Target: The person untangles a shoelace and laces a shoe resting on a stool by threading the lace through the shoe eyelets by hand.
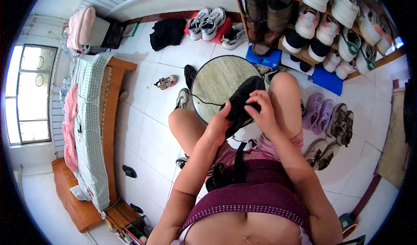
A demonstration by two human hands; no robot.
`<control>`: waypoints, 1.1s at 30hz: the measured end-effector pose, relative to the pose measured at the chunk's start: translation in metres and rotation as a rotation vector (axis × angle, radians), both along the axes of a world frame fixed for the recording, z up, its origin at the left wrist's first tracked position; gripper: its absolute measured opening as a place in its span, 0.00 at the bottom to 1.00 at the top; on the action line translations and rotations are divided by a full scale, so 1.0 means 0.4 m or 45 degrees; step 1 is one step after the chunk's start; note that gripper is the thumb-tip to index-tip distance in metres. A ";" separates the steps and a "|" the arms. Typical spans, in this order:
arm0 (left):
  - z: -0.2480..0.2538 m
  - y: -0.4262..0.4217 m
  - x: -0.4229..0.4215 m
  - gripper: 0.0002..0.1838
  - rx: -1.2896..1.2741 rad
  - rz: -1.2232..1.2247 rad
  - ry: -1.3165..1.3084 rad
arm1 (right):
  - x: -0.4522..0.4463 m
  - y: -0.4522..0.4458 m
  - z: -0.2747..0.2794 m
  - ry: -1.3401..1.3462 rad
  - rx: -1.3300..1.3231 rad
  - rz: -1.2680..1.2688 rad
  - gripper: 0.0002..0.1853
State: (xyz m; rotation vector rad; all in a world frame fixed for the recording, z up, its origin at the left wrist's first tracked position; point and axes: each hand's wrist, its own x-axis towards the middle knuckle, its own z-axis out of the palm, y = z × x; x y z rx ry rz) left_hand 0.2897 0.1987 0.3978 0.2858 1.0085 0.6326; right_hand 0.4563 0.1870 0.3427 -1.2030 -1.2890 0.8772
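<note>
Black all over, the shoe (pixel 244 98) has a dark, dull upper with few details distinguishable; it appears soft and low-cut. It lies at a slant between the person's knees, one end over the round surface (pixel 213 76) and the other towards the lap. Whether it rests on the surface or is held just above it cannot be determined. A thin dark cord (pixel 206 102) runs from beside the left thumb across the surface to its left edge. The surface has a pale wood-grain top with a dark rim.

Markings: any lettering on the shoe is too dark to make out. White marks on the blue box (pixel 263 59) beneath the rack (pixel 243 11) are too small to read.

Hands: both forearms extend forward from bent elbows and converge over the lap. The left hand (pixel 218 124) is closed around the near left side of the shoe, thumb uppermost and pointing forward. The right hand (pixel 263 113) is at the opposite side, half closed, fingers bent inward, with thumb and forefinger close together over the upper. Whether these fingertips pinch anything cannot be told.

Surroundings: one dark shoe stands on the tiled floor (pixel 145 134) just left of the surface; purple shoes (pixel 318 111) stand on the right.
</note>
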 end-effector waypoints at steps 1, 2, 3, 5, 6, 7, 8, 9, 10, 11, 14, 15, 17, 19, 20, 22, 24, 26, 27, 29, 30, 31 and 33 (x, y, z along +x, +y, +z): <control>-0.003 0.002 0.007 0.28 -0.023 0.018 0.003 | -0.007 -0.011 0.003 -0.238 0.075 0.000 0.11; -0.005 0.001 0.010 0.27 -0.047 0.038 0.007 | -0.016 -0.022 0.007 -0.361 0.061 -0.046 0.13; -0.007 -0.002 0.008 0.27 -0.048 0.041 0.004 | -0.026 -0.026 0.022 -0.365 0.060 -0.043 0.13; -0.010 -0.008 0.002 0.27 -0.078 0.165 -0.119 | -0.043 -0.028 0.043 -0.388 0.018 -0.057 0.12; 0.013 -0.013 0.008 0.26 -0.097 0.225 -0.118 | -0.049 -0.024 0.041 -0.406 0.054 -0.046 0.11; 0.010 -0.019 0.006 0.26 -0.097 0.229 -0.121 | -0.049 -0.020 0.040 -0.409 0.054 -0.041 0.11; 0.005 -0.025 0.003 0.26 -0.061 0.240 -0.131 | -0.050 -0.014 0.039 -0.419 0.037 -0.032 0.11; -0.001 -0.030 0.000 0.25 -0.026 0.256 -0.140 | -0.053 -0.008 0.045 -0.430 0.019 -0.018 0.10; -0.008 -0.034 -0.003 0.25 -0.027 0.269 -0.145 | -0.053 -0.006 0.053 -0.434 0.020 -0.005 0.10; -0.015 -0.036 -0.004 0.25 0.007 0.250 -0.043 | -0.050 -0.004 0.065 -0.504 -0.017 0.027 0.09; -0.022 -0.036 0.002 0.26 0.045 0.224 0.100 | -0.037 0.009 0.059 -0.494 -0.063 0.136 0.08; -0.023 -0.033 0.004 0.27 0.050 0.207 0.152 | -0.027 0.013 0.044 -0.404 -0.075 0.204 0.07; -0.024 -0.023 0.004 0.26 0.021 0.224 0.080 | -0.002 0.017 0.017 -0.264 -0.085 0.304 0.07; -0.026 -0.020 0.006 0.26 -0.012 0.240 0.008 | 0.003 0.010 0.018 -0.180 -0.173 0.328 0.07; -0.026 -0.019 0.009 0.26 -0.002 0.267 -0.003 | 0.005 0.007 0.021 -0.237 -0.136 0.329 0.06; -0.023 -0.018 0.016 0.26 0.010 0.295 -0.018 | -0.005 0.005 0.032 -0.192 -0.105 0.262 0.06; -0.021 -0.020 0.019 0.24 0.020 0.340 0.013 | -0.018 0.003 0.046 -0.142 -0.075 0.196 0.06; -0.026 -0.027 0.023 0.24 0.044 0.324 0.077 | -0.026 0.001 0.064 -0.267 -0.126 0.099 0.05; -0.030 -0.030 0.024 0.23 0.067 0.306 0.142 | -0.030 0.003 0.067 -0.268 -0.126 0.101 0.05; -0.051 -0.035 0.026 0.22 0.087 0.319 0.186 | -0.035 0.006 0.070 -0.586 -0.054 0.008 0.05; -0.054 -0.037 0.028 0.21 0.108 0.331 0.229 | -0.037 0.007 0.071 -0.588 -0.055 0.011 0.05; -0.055 -0.042 0.027 0.21 0.106 0.334 0.226 | -0.039 0.008 0.073 -0.697 -0.044 -0.010 0.06; -0.046 -0.047 0.029 0.20 0.199 0.215 0.351 | -0.034 0.015 0.065 -0.809 -0.031 -0.031 0.07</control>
